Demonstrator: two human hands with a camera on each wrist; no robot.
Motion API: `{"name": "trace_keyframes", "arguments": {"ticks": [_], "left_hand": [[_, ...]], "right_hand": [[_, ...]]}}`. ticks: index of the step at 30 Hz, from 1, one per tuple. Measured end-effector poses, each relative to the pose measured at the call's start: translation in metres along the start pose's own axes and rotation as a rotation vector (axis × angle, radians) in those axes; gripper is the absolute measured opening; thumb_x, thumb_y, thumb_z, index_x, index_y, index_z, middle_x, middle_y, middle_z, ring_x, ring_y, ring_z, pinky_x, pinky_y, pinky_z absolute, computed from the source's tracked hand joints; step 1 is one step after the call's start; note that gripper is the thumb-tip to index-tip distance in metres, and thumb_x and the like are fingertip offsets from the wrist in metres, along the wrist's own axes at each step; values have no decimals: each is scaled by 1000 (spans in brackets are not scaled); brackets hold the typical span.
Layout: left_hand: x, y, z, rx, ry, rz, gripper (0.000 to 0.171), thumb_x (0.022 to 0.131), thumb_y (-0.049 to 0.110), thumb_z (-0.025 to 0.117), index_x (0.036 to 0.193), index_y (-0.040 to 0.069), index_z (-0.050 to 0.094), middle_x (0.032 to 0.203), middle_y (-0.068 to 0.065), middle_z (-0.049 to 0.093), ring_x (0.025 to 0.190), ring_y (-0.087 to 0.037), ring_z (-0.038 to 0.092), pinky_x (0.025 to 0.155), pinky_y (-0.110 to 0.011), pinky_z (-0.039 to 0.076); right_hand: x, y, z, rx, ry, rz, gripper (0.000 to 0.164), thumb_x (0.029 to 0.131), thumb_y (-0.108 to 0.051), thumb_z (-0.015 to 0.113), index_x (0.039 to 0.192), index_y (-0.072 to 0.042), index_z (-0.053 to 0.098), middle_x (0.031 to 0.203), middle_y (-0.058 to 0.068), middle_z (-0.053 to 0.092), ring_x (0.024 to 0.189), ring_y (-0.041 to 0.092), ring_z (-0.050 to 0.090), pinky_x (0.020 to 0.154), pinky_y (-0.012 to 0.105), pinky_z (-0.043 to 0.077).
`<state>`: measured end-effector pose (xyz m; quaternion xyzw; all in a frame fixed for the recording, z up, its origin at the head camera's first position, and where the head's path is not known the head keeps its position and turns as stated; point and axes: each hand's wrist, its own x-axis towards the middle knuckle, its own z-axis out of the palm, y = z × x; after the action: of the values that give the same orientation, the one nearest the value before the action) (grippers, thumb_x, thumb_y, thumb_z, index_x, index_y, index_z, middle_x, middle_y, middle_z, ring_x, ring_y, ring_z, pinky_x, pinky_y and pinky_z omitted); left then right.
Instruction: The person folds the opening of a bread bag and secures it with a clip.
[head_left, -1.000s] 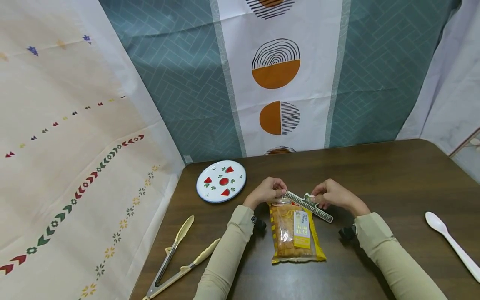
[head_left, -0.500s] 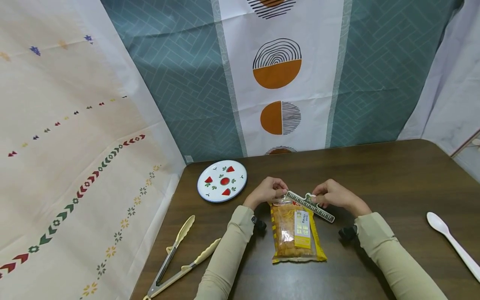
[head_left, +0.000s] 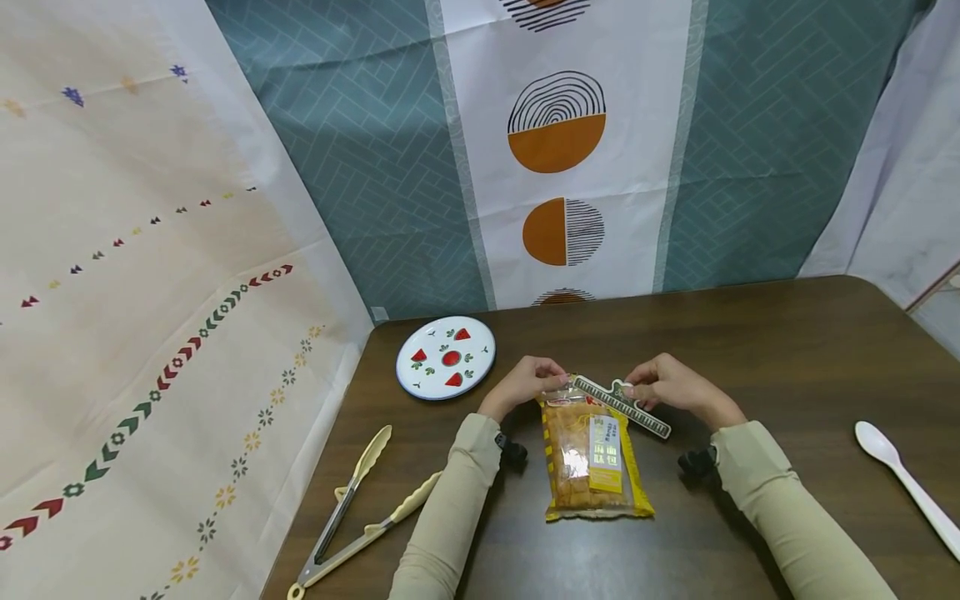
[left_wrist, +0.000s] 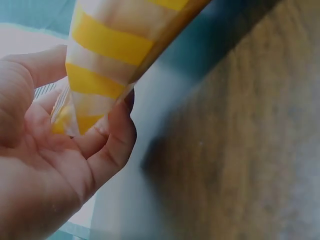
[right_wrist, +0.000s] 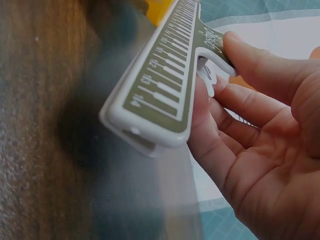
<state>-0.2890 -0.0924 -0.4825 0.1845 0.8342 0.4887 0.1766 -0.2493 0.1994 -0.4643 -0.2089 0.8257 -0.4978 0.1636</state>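
A clear and yellow bag of bread lies on the table in the middle of the head view. My left hand pinches its top left corner; the left wrist view has the yellow-striped bag edge between thumb and curled fingers. My right hand pinches the handle of a long green and white bag clip, which slants across the bag's top right corner. In the right wrist view the clip's near end shows piano-like markings with numbers, and its two bars show a narrow gap there.
A white plate with watermelon prints sits at the back left. Spread tongs with cream tips lie at the left, partly behind the left sleeve. A white spoon lies at the far right.
My left hand has shifted slightly left, away from the clip's end. The right hand and clip have barely moved. The head view has tilted a little.
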Motion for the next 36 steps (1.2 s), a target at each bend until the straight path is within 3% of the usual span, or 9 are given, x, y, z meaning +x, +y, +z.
{"name": "trace_keyframes", "arguments": {"ticks": [3,8,15,21,36], "left_hand": [[-3,-4,-1,-69,-1,-37,21,99,22,69,106,2,72,96,-3,68,83,-13,57,71,-26,49],[-10,-6,-1,-234,17,-153,28,97,24,71,111,0,71,98,-6,69,81,-16,64,68,-32,57],[-22,-9,7,-381,69,-263,22,96,22,73,106,2,71,92,-7,72,75,-16,68,68,-33,58],[-29,-13,11,-413,122,-257,25,96,21,72,108,-1,72,91,-8,72,73,-17,68,67,-33,58],[-28,-9,7,-434,144,-278,28,96,21,73,110,-2,72,92,-10,73,75,-17,68,69,-34,59]], "right_hand": [[1,0,0,14,3,12,24,96,-4,67,109,16,68,91,13,72,73,22,66,66,35,58],[2,1,-1,30,18,33,23,95,-4,68,109,15,68,91,12,71,75,24,65,67,35,58],[1,-2,0,34,21,34,26,96,-7,68,111,14,68,93,12,71,77,24,66,68,35,58],[0,-4,2,22,25,29,26,97,-8,68,111,14,68,94,12,71,78,24,66,69,35,58],[3,-5,3,-3,61,4,24,95,-4,70,109,15,69,91,12,72,76,24,67,68,35,58]]}}
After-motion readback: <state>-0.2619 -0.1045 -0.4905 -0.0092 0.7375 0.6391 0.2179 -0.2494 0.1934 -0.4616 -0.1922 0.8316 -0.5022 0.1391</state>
